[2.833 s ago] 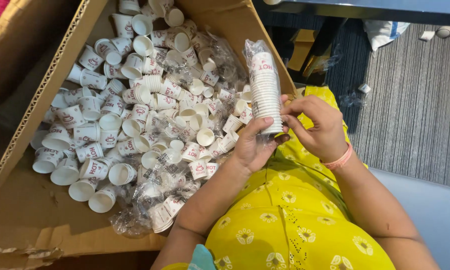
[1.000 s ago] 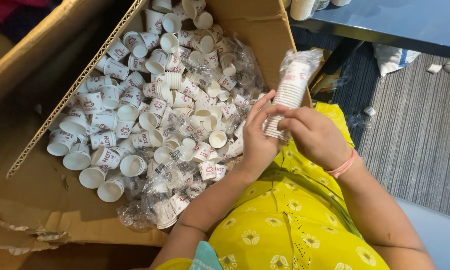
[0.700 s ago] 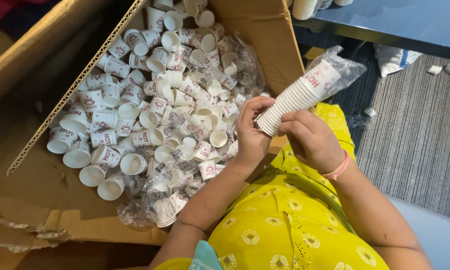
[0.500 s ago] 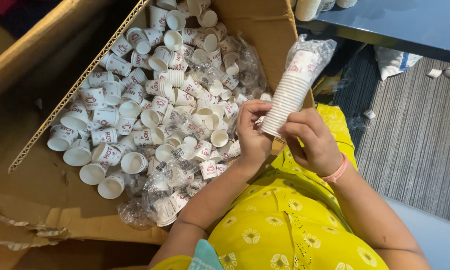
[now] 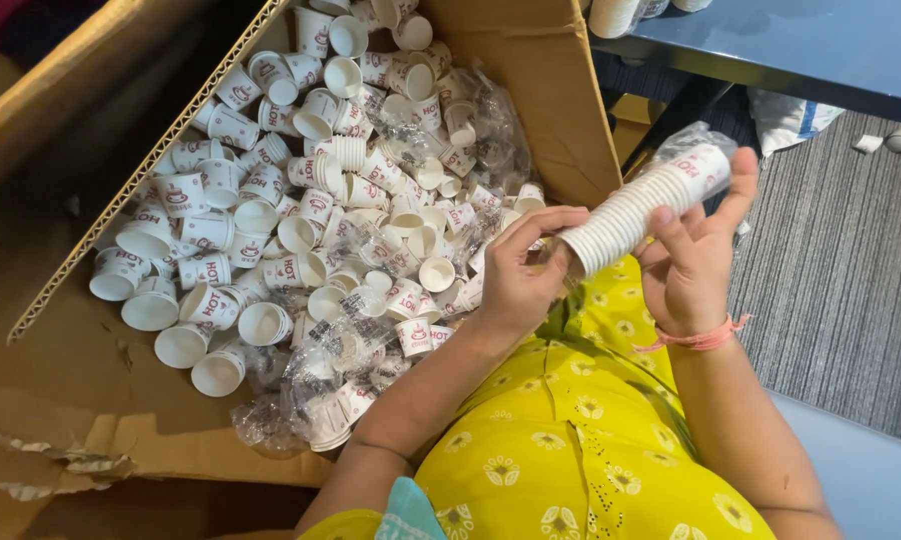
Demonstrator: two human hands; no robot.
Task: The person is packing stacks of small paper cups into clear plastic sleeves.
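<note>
Both hands hold one stack of cups (image 5: 642,205) over the lap, just outside the near-right corner of the cardboard box (image 5: 530,90). Left hand (image 5: 518,272) pinches the stack's open lower end between thumb and fingers; right hand (image 5: 692,262) cradles its middle, fingers wrapped round it and thumb up along the side. A moment ago the stack stood steeper, its top pointing up past the box wall; now it lies tilted lower, stretched out to the right of the box, and the left fingertips have come onto the lowest cup's rim. That looks like the start of working cups off the end. A clear plastic sleeve (image 5: 692,145) covers only the far tip.

Inside the box, loose cups (image 5: 300,200) lie heaped with crumpled wrappers. Right of the box there is open air above the grey carpet (image 5: 840,250). Beyond the box's far wall a blue table (image 5: 790,45) edge overhangs, limiting upward room.
</note>
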